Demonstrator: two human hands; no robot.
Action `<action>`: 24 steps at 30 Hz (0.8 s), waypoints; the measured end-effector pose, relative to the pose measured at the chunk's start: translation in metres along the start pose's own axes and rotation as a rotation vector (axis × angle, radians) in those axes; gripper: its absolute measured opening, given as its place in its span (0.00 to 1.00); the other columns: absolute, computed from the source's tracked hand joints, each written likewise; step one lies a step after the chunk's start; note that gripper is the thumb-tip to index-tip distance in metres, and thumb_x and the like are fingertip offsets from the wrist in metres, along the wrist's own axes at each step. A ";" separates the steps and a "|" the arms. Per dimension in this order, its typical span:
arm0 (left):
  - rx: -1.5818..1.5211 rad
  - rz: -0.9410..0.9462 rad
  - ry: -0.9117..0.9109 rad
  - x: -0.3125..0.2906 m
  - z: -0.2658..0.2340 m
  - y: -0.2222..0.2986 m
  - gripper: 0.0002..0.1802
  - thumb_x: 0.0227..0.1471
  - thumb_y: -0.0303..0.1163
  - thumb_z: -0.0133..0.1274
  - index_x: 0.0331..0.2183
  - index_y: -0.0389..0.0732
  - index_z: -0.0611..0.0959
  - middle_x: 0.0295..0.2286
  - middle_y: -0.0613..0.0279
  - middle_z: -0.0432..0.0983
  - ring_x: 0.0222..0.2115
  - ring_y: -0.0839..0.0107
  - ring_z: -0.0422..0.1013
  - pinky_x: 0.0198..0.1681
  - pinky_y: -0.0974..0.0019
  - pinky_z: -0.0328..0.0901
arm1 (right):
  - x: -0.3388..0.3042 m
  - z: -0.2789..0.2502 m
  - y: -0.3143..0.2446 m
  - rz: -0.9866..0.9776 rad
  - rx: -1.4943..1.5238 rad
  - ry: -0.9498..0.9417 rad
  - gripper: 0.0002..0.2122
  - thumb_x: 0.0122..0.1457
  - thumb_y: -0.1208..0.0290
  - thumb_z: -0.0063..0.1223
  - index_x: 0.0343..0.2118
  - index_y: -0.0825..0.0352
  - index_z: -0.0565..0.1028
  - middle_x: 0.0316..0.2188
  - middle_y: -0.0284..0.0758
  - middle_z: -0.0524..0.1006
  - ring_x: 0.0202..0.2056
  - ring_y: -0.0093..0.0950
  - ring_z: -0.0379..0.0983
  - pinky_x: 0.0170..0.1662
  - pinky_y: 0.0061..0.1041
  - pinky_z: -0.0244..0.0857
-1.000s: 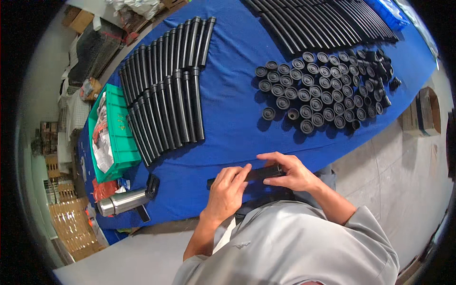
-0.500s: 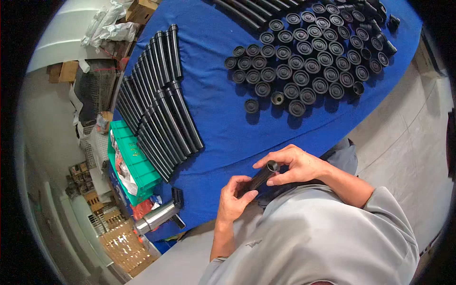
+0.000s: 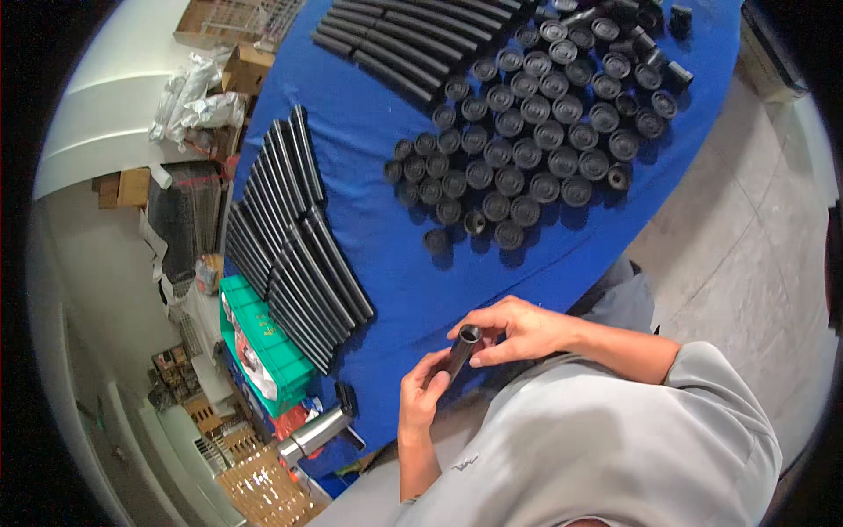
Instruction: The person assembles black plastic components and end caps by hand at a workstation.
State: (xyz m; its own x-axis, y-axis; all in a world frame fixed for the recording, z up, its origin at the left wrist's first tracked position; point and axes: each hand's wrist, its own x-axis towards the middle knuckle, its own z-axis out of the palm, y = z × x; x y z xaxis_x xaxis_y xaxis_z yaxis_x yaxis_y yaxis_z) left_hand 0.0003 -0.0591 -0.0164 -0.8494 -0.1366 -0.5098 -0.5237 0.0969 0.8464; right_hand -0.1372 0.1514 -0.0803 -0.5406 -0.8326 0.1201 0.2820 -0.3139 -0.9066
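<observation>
A short black tube is held tilted in front of my body, its hollow end facing up. My left hand is closed around its lower part, thumb along the side. Near the hollow end, my right hand curves its thumb and forefinger about the tube from the right. Beyond my hands, many round black ribbed caps stand grouped on the blue cloth. To the left lie rows of long black tubes.
More long black tubes lie at the table's far side. A green crate with bags in it stands at the left edge, beside a shiny metal cylinder with a black handle. Cardboard boxes are stacked past the table.
The view has shifted, so the table's things appear lower and turned. Both hands keep the tube between them, and its hollow end now points more upward.
</observation>
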 end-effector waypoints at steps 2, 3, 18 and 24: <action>-0.034 -0.004 0.012 0.002 -0.002 -0.006 0.25 0.49 0.34 0.62 0.47 0.32 0.77 0.41 0.61 0.75 0.42 0.71 0.71 0.47 0.69 0.63 | -0.002 0.000 0.003 0.013 0.058 0.001 0.19 0.56 0.68 0.60 0.50 0.68 0.74 0.31 0.30 0.79 0.30 0.17 0.71 0.36 0.22 0.67; -0.065 0.004 0.015 0.004 0.000 -0.006 0.25 0.46 0.32 0.64 0.46 0.33 0.77 0.40 0.61 0.76 0.41 0.72 0.71 0.46 0.69 0.63 | -0.001 -0.001 0.005 0.021 0.060 -0.012 0.19 0.57 0.68 0.60 0.50 0.67 0.74 0.31 0.30 0.79 0.30 0.16 0.70 0.36 0.22 0.67; 0.025 0.082 -0.025 0.015 -0.005 -0.001 0.16 0.50 0.32 0.60 0.39 0.32 0.80 0.33 0.64 0.76 0.33 0.77 0.71 0.39 0.72 0.65 | 0.001 0.000 0.001 0.079 0.068 -0.018 0.20 0.57 0.67 0.59 0.52 0.65 0.73 0.28 0.29 0.76 0.29 0.16 0.69 0.35 0.21 0.65; -0.020 -0.001 -0.002 0.015 -0.002 -0.004 0.25 0.47 0.43 0.65 0.40 0.34 0.79 0.31 0.66 0.74 0.31 0.78 0.69 0.34 0.74 0.62 | 0.001 0.000 0.002 0.096 0.052 -0.021 0.19 0.57 0.68 0.59 0.52 0.66 0.73 0.32 0.29 0.79 0.32 0.16 0.71 0.37 0.21 0.67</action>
State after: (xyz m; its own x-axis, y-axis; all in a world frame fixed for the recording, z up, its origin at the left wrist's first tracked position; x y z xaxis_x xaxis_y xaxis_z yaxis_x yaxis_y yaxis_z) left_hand -0.0100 -0.0637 -0.0266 -0.8492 -0.1345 -0.5106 -0.5227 0.0773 0.8490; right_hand -0.1373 0.1503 -0.0818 -0.4923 -0.8694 0.0423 0.3732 -0.2547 -0.8921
